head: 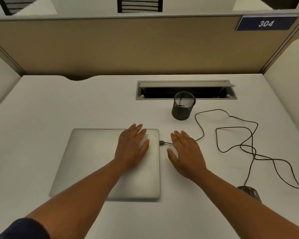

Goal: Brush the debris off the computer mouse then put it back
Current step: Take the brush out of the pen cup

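Mouse (249, 192) is sitting at the lower right of the frame on the table (41, 118), speckled with debris, its cable (252, 149) looping to the closed laptop (97, 161). Left hand (132, 149) is resting on the laptop, fingers spread; right hand (186, 152) is lying flat beside it, fingers spread, holding nothing.

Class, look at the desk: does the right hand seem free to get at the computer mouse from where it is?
Probably yes. The right hand is open and holds nothing, and the computer mouse lies just outside that forearm, near the desk's front edge. Only its loose cable lies nearby.
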Demonstrator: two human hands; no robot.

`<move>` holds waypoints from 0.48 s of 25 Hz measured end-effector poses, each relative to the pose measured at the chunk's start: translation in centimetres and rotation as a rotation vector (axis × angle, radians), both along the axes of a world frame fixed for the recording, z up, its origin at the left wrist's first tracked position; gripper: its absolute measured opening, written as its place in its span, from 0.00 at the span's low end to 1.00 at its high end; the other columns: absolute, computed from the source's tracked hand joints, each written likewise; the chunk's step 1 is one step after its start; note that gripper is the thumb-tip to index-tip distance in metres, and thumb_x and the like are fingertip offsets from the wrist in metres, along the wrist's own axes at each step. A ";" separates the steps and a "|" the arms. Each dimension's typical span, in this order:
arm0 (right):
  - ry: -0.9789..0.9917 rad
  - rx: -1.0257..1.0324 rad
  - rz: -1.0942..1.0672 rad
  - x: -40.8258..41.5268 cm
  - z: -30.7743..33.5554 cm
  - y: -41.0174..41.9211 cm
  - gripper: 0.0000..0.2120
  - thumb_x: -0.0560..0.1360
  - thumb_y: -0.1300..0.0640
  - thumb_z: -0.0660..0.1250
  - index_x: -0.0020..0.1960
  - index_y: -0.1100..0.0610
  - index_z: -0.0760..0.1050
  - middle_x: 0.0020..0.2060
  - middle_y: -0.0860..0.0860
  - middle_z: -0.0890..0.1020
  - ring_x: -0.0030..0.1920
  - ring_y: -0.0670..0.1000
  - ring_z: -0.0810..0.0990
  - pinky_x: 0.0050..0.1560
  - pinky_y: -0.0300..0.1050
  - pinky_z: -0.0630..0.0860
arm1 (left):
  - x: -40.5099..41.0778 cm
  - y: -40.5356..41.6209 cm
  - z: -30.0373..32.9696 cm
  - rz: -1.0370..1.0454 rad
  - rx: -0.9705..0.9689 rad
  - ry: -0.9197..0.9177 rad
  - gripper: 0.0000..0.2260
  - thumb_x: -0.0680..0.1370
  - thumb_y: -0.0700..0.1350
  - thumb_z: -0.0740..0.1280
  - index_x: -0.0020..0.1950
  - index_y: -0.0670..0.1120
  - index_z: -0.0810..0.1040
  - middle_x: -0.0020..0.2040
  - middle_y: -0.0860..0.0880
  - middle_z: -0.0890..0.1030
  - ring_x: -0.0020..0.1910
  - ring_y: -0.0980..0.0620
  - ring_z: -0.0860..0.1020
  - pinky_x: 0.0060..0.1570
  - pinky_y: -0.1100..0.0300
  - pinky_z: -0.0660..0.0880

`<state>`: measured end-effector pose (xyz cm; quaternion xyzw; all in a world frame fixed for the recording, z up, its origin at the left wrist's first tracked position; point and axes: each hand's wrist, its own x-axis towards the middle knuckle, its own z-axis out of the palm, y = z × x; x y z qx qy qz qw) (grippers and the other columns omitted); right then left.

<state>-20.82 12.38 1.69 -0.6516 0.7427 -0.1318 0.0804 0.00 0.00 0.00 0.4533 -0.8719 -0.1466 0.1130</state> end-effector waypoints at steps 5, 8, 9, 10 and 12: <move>-0.012 0.068 -0.020 -1.6 -1.2 -0.2 0.31 0.81 0.43 0.49 0.75 0.60 0.72 0.74 0.58 0.75 0.76 0.62 0.71 0.74 0.58 0.68 | 0.8 0.3 -1.5 0.031 0.039 -0.136 0.33 0.82 0.65 0.43 0.84 0.53 0.62 0.86 0.51 0.59 0.86 0.49 0.51 0.81 0.47 0.45; 0.000 -0.048 -0.003 -2.9 -0.6 -1.8 0.24 0.80 0.47 0.57 0.64 0.61 0.81 0.61 0.57 0.84 0.62 0.62 0.83 0.62 0.59 0.78 | 0.8 0.4 -1.9 0.032 0.012 -0.126 0.32 0.83 0.64 0.45 0.84 0.53 0.62 0.85 0.52 0.60 0.85 0.50 0.53 0.81 0.47 0.46; -0.014 -0.106 -0.006 -3.3 -0.1 -2.4 0.22 0.79 0.48 0.59 0.61 0.61 0.82 0.57 0.56 0.86 0.56 0.62 0.84 0.56 0.58 0.81 | 0.8 0.4 -1.9 0.038 0.012 -0.120 0.31 0.83 0.64 0.46 0.84 0.53 0.63 0.85 0.52 0.61 0.85 0.49 0.54 0.81 0.47 0.46; -0.023 -0.180 -0.013 -3.7 0.5 -3.1 0.20 0.79 0.49 0.60 0.59 0.60 0.83 0.54 0.56 0.86 0.51 0.61 0.85 0.51 0.57 0.82 | 0.8 0.4 -2.0 0.039 0.007 -0.115 0.31 0.83 0.64 0.46 0.83 0.53 0.64 0.85 0.51 0.62 0.85 0.49 0.55 0.81 0.47 0.46; -0.053 -0.307 -0.040 -4.6 2.2 -4.8 0.17 0.80 0.52 0.61 0.58 0.60 0.82 0.52 0.56 0.86 0.48 0.59 0.84 0.45 0.53 0.82 | 0.7 0.5 -1.9 0.039 0.001 -0.106 0.31 0.83 0.63 0.48 0.83 0.53 0.65 0.84 0.51 0.63 0.85 0.48 0.57 0.80 0.47 0.47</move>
